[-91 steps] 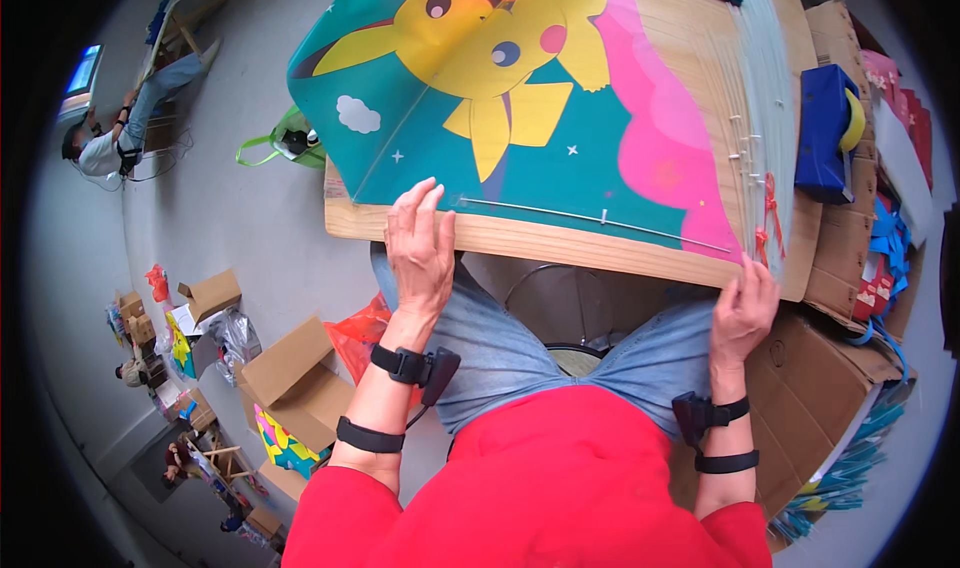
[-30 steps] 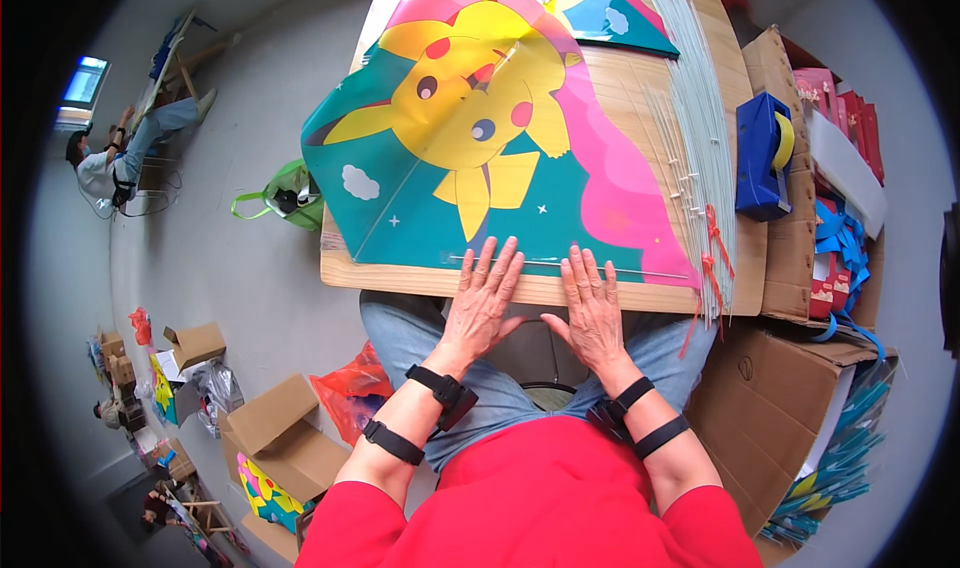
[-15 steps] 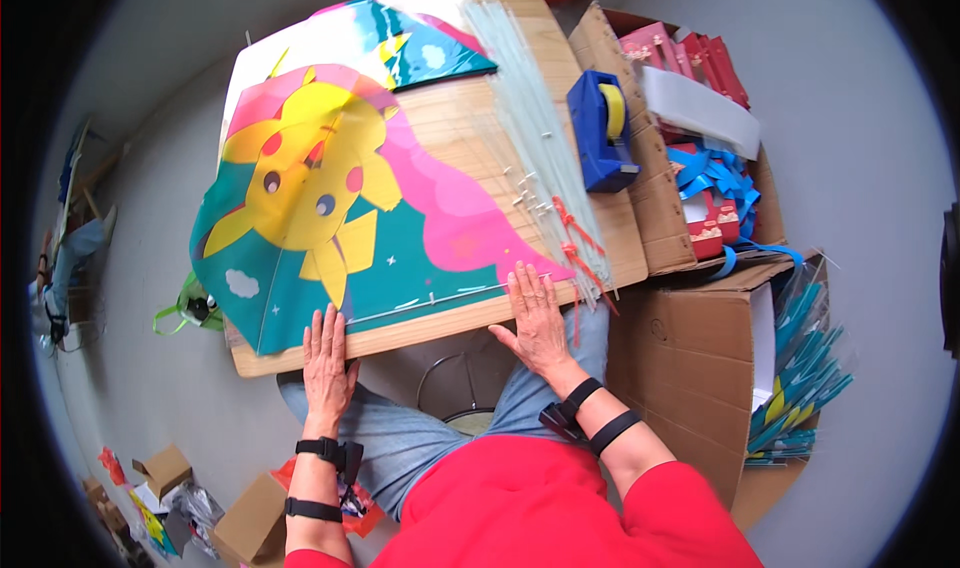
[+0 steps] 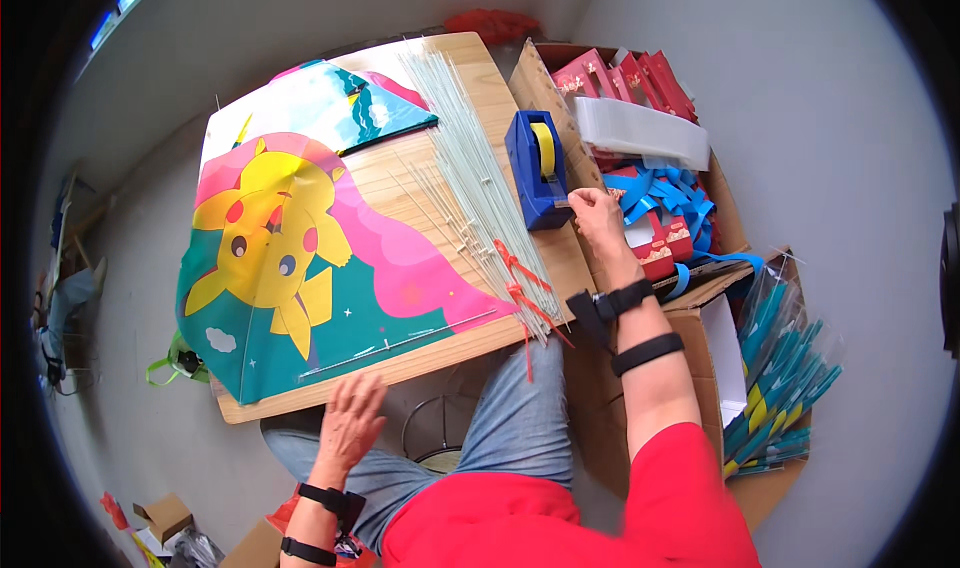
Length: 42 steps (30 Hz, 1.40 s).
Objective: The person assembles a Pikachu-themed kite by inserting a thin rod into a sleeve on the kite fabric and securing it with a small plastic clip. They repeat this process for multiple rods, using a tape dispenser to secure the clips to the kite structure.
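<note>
A printed kite sheet (image 4: 290,258), yellow cartoon figure on teal and pink, lies on the wooden table (image 4: 400,183). A thin white rod (image 4: 400,346) lies along its near edge. My left hand (image 4: 355,423) hovers just off that edge at the left, fingers spread, holding nothing. At the table's right side stands a blue tape dispenser (image 4: 540,183) with a yellow-cored roll. My right hand (image 4: 600,226) pinches at its cutting end, on what looks like the tape's loose end; the strip itself is barely visible. Several pale thin rods (image 4: 480,178) lie beside the dispenser, with red ties (image 4: 522,288) near their close end.
Another folded teal printed sheet (image 4: 370,118) rests at the table's back. To the right, a carton (image 4: 560,98) holds red boxes, a white plastic roll (image 4: 640,133) and blue ribbon (image 4: 665,193). A nearer carton (image 4: 700,353) holds wrapped teal pieces (image 4: 785,398).
My right hand has left the sheet's near edge and reached up and right to the tape dispenser, its fingers now pinched. My left hand has drawn back off the sheet toward my lap.
</note>
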{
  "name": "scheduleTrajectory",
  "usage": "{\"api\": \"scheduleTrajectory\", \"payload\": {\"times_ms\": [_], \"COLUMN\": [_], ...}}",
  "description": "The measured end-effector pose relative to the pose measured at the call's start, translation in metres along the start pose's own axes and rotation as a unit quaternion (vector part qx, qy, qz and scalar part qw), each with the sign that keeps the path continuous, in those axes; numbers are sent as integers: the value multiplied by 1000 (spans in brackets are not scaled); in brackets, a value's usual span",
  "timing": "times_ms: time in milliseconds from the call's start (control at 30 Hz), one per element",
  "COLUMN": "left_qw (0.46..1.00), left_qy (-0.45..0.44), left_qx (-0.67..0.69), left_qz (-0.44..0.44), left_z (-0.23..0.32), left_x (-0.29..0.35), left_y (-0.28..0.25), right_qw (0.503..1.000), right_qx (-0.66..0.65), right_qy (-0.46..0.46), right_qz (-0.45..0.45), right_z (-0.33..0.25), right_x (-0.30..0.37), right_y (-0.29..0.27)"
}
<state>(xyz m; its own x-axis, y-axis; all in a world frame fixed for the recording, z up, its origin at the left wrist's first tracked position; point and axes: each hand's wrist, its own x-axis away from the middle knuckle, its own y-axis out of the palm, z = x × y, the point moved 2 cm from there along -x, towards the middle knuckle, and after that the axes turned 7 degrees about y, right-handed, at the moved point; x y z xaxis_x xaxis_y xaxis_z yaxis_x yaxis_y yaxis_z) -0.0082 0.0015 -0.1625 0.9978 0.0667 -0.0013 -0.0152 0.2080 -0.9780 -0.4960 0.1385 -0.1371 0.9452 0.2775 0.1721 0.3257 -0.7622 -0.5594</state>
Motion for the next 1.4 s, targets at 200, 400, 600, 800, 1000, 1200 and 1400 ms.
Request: {"api": "scheduleTrajectory", "payload": {"times_ms": [200, 400, 600, 800, 1000, 1200, 1400], "left_qw": [999, 996, 994, 995, 995, 994, 993], "left_qy": [20, -11, -18, -19, -20, -28, -29], "left_qx": [39, 91, 101, 97, 85, 98, 115], "left_qz": [-5, -17, -28, -32, -52, -46, -17], "left_z": [47, 40, 45, 50, 50, 50, 52], "left_x": [-39, -35, -38, -43, -45, -44, -44], "left_y": [17, 13, 8, 4, 1, 3, 3], "right_qw": [952, 943, 901, 926, 942, 945, 920], "right_qx": [-46, -160, -279, -259, -243, -240, -250], "right_qy": [189, 235, 235, 184, 168, 164, 273], "right_qz": [-234, -174, -235, -202, -158, -153, -131], "right_z": [-13, -11, -12, 17, 12, 14, 30], "right_x": [-24, -17, -4, 28, 36, 37, 40], "right_y": [5, 12, -2, 7, 6, 11, 4]}}
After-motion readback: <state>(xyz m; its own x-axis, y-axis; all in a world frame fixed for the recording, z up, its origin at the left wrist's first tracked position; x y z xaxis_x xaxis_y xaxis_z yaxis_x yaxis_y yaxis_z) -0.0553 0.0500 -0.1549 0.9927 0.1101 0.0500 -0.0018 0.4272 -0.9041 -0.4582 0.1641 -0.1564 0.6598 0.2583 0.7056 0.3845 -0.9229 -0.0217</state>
